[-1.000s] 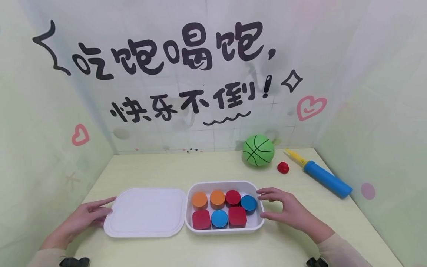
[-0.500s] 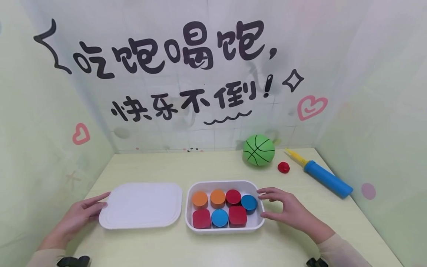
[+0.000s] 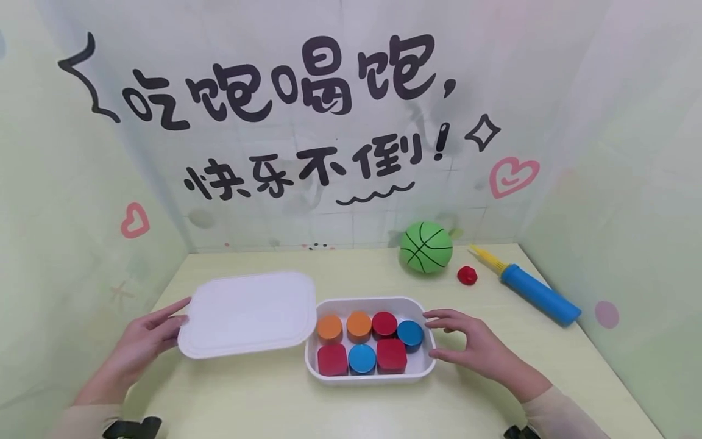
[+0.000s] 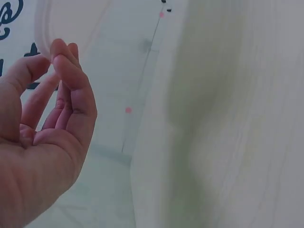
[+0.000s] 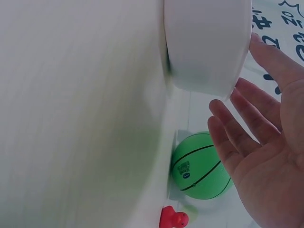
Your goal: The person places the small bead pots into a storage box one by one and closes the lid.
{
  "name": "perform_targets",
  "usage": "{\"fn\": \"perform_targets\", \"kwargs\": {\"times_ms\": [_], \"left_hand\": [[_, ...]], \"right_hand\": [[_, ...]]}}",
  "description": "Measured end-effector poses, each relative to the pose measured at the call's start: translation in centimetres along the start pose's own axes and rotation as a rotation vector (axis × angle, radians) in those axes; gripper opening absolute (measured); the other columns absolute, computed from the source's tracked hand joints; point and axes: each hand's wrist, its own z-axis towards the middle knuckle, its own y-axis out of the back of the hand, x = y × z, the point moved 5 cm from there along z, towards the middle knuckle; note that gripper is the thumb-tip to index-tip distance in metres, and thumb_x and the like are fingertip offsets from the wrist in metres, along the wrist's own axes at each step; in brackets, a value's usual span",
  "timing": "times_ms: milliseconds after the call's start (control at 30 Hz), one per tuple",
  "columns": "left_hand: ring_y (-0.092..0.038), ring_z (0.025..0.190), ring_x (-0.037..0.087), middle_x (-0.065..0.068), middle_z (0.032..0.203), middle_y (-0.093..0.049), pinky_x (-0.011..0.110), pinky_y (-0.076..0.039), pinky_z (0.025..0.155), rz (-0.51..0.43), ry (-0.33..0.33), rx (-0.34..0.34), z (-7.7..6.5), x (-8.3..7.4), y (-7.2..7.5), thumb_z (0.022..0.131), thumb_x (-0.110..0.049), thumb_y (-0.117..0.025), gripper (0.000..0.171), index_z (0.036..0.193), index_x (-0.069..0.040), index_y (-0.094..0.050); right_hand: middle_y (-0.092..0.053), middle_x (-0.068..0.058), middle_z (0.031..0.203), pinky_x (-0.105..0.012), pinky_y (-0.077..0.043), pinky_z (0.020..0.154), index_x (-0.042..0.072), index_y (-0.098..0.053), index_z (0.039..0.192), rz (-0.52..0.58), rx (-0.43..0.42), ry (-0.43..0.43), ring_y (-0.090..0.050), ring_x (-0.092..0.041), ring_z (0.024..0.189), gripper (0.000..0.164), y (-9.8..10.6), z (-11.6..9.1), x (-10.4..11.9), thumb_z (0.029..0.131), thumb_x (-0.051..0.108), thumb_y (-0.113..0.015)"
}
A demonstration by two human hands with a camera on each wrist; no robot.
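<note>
My left hand [image 3: 147, 338] pinches the left edge of a white lid [image 3: 247, 314] between thumb and fingers. The lid is raised and slightly tilted, its right end overlapping the box's left corner in the head view. On the table, a white rounded box [image 3: 364, 380] holds short blocks: round orange ones [image 3: 329, 328], a round red one [image 3: 384, 325], round blue ones [image 3: 362, 359] and squarish red ones [image 3: 392, 356]. My right hand [image 3: 466, 341] rests thumb and fingertips against the box's right end, its fingers spread and only lightly bent.
At the back stands a small green basketball [image 3: 426, 247], with a little red toy [image 3: 467, 275] beside it. A blue hand pump [image 3: 540, 294] with a yellow nozzle lies along the right. Printed walls [image 3: 351, 225] border the pale table [image 3: 263, 402] behind and on both sides.
My left hand has lifted the lid off the table, first drawing it a little left, then up and right toward the box. The right hand and the box have stayed put.
</note>
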Motion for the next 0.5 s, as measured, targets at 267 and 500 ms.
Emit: {"fn": "perform_targets", "kwargs": {"times_ms": [267, 500], "left_hand": [[-0.074, 0.090, 0.006, -0.009, 0.103, -0.079, 0.025, -0.064, 0.078, 0.003, 0.001, 0.007, 0.5, -1.2, -6.0, 0.103, -0.012, -0.065, 0.045, 0.147, -0.016, -0.059], [-0.072, 0.084, 0.006, -0.009, 0.098, -0.078, 0.024, -0.063, 0.079, -0.012, 0.077, -0.065, 0.8, -0.6, -10.8, 0.100, -0.019, -0.070, 0.058, 0.152, -0.005, -0.048]], "right_hand": [[-0.062, 0.000, 0.145, -0.049, -0.061, 0.093, 0.022, -0.071, 0.129, -0.002, -0.014, 0.003, -0.062, -0.031, 0.128, 0.050, -0.3, -0.4, -0.2, 0.083, 0.034, -0.087], [-0.062, 0.001, 0.145, -0.049, -0.061, 0.093, 0.023, -0.071, 0.131, -0.027, -0.048, 0.042, -0.063, -0.029, 0.128, 0.052, -0.2, -0.4, -0.3, 0.084, 0.039, -0.086]]}}
